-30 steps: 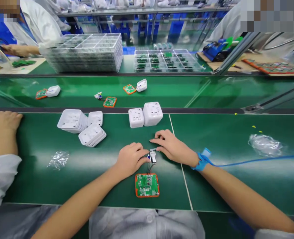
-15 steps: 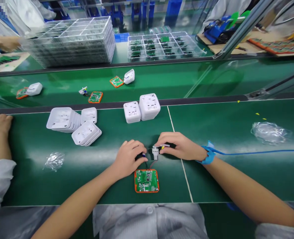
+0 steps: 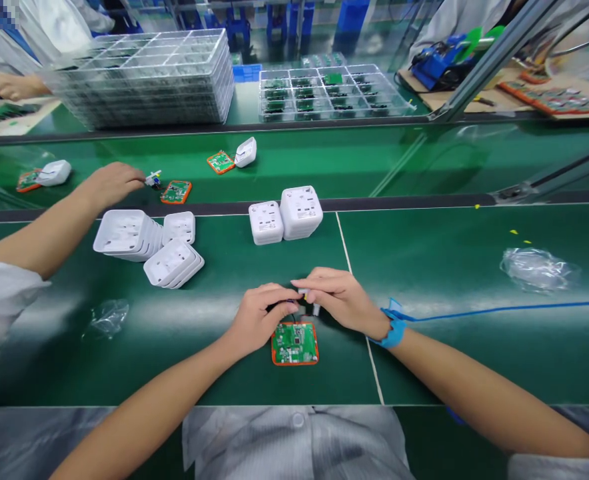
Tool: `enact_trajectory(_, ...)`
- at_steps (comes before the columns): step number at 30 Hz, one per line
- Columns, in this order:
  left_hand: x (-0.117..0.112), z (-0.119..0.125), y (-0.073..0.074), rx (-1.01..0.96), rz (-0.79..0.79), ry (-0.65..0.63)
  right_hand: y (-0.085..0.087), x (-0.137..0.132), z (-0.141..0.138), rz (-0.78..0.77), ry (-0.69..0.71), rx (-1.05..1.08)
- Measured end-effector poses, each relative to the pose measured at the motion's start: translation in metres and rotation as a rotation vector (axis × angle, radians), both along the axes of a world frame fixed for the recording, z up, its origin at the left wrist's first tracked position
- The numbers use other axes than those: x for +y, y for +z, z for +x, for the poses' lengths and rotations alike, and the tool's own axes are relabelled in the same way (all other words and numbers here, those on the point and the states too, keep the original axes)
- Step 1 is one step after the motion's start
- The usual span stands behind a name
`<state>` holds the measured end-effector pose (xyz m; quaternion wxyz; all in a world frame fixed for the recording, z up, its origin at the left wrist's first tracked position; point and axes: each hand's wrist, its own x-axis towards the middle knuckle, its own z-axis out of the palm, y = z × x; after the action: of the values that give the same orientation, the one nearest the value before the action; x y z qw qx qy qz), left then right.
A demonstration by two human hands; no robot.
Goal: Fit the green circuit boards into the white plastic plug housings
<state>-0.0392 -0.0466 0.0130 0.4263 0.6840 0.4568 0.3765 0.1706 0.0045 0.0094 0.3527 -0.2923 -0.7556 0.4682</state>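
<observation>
In front of me a green circuit board (image 3: 295, 343) with an orange edge lies flat on the bench, a dark wire leading up from it. My left hand (image 3: 258, 319) is closed just above its left corner, fingertips pinched on a small part that they mostly hide. Fingertips of my right hand (image 3: 342, 301) grip a small white plastic part (image 3: 302, 291) with a bit of yellow, almost touching my left fingertips. Below them a grey-white piece (image 3: 316, 309) shows partly. A blue wrist strap (image 3: 393, 330) with a blue cord is on my right wrist.
White housings (image 3: 124, 233) stand stacked at left, others (image 3: 300, 212) at centre. A co-worker's hand (image 3: 112, 185) reaches to a white part (image 3: 153, 179) on the green belt (image 3: 334, 160). Clear trays (image 3: 194, 87) stand beyond. Plastic bags (image 3: 537, 268) lie on the bench.
My hands have drawn together, the right moving left with the white part. The board sits slightly higher in view. A co-worker's arm has reached forward over the belt at left.
</observation>
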Motion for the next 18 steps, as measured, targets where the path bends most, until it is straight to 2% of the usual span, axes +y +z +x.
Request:
enact_trajectory(6,-0.002,0.002,-0.007,-0.066,-0.095,0.164,0.003,0.001,-0.001,0.018,-0.025,-0.064)
enact_trajectory(13,0.001,0.001,-0.013,-0.081,0.113,0.12,0.003,-0.004,-0.008,0.106,-0.034,-0.054)
enact_trajectory(15,0.001,0.001,-0.013,-0.069,0.098,0.13,0.002,-0.005,-0.008,0.119,-0.046,-0.036)
enact_trajectory(18,0.0,0.003,-0.01,-0.033,-0.026,0.162,0.001,-0.006,-0.009,0.13,-0.037,-0.009)
